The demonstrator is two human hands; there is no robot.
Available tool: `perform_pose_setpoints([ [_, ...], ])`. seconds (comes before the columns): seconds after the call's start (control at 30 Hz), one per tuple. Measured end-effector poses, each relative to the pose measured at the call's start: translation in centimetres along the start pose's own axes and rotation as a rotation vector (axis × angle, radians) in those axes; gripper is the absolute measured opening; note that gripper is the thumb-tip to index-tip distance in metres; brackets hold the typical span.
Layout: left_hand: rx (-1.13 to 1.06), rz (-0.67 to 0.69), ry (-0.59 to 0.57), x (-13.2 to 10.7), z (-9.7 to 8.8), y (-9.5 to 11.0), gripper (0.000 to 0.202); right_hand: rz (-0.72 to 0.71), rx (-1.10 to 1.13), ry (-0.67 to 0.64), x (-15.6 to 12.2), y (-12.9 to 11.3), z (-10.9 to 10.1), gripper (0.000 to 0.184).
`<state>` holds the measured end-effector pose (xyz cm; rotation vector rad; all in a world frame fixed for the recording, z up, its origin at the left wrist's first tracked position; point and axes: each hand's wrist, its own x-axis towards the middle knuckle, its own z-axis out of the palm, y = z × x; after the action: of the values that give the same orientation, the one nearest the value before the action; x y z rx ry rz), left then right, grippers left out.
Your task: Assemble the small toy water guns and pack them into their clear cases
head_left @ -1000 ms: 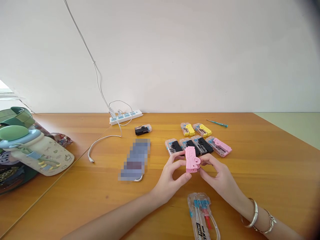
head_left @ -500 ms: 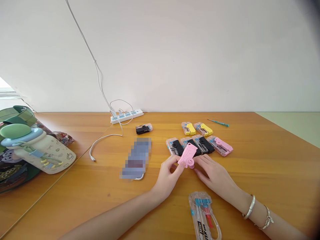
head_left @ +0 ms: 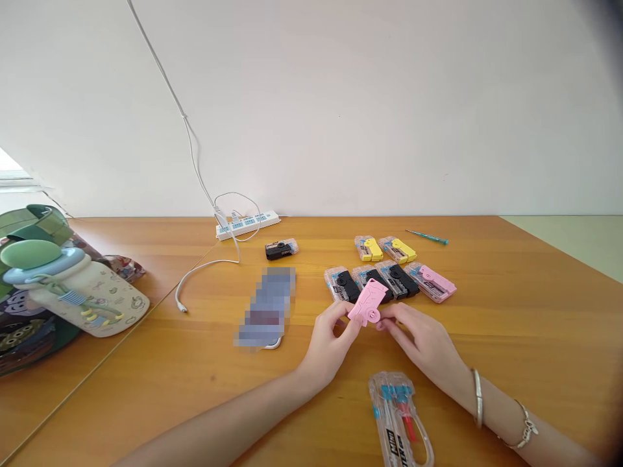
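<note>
The left hand (head_left: 327,347) partly hides the pink piece (head_left: 368,300); the phone (head_left: 269,305), toward seven o'clock, is blurred into blocks.

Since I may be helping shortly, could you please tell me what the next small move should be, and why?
I'd probably press the round part of the pink piece with the right hand: its fingertips sit close beside that part, while the left hand holds the piece.
</note>
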<state>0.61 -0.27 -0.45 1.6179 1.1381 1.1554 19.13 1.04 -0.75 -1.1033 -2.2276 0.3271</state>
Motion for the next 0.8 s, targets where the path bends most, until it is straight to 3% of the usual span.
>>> perform_pose_setpoints([
  [0.17,0.046,0.001,-0.048,0.1,0.0,0.0,0.016,0.018,0.152,0.185,-0.5,-1.3,-0.4,0.015],
  [0.5,0.065,0.033,-0.141,-0.1,0.2,-0.4,0.016,0.032,0.169,0.179,-0.3,-1.3,0.1,0.012],
  [0.8,0.164,0.057,-0.158,-0.3,0.5,-0.1,0.014,0.009,0.138,0.216,-0.4,-1.4,0.1,0.012],
])
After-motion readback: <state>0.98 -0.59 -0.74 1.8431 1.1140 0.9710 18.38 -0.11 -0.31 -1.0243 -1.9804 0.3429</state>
